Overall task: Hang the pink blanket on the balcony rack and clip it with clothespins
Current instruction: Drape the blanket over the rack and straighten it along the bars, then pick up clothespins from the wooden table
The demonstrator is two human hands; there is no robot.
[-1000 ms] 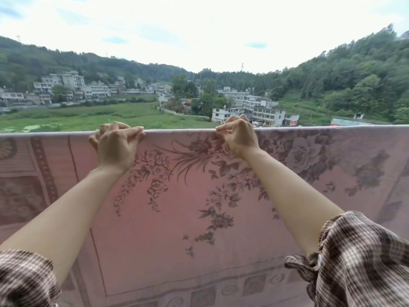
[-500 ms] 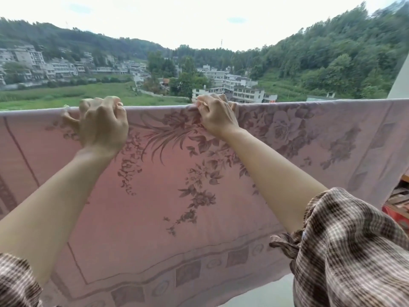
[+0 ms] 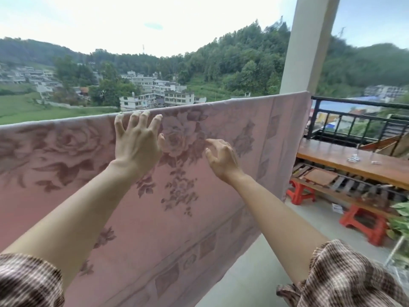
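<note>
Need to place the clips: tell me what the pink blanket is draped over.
The pink blanket folds over something straight along its top edge, but whatever bears it is fully covered. No clothespins show on it.

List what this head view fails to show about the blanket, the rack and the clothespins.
- Rack: hidden; the pink blanket drapes over whatever carries it.
- Blanket's far half: hidden behind its own fold.
- Blanket's left end: cut off by the frame edge.
- Small pale items on the wooden bench: too small and blurred to identify as clothespins.
- Left hand fingertips: blurred, contact with the top edge unclear.
</note>
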